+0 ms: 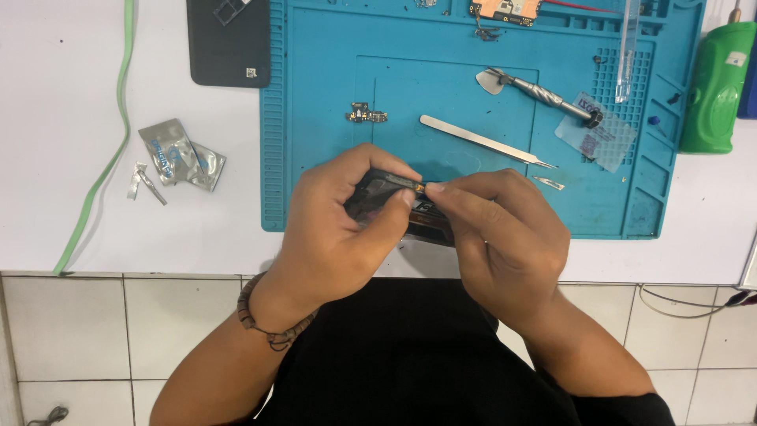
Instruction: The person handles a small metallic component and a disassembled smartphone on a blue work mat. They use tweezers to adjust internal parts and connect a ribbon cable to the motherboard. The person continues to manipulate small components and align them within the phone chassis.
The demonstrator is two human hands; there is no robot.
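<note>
My left hand grips a small dark phone frame at the near edge of the blue work mat. The thumb presses its top edge. My right hand meets it from the right, thumb and forefinger pinching a tiny orange-tipped part on the frame's upper edge. Most of the frame is hidden under both hands. A beaded bracelet is on the left wrist.
On the mat lie metal tweezers, a metal pry tool, a small circuit piece, a clear plastic card and a circuit board. Left of it: torn foil packets, a dark phone back, a green cable. A green bottle stands right.
</note>
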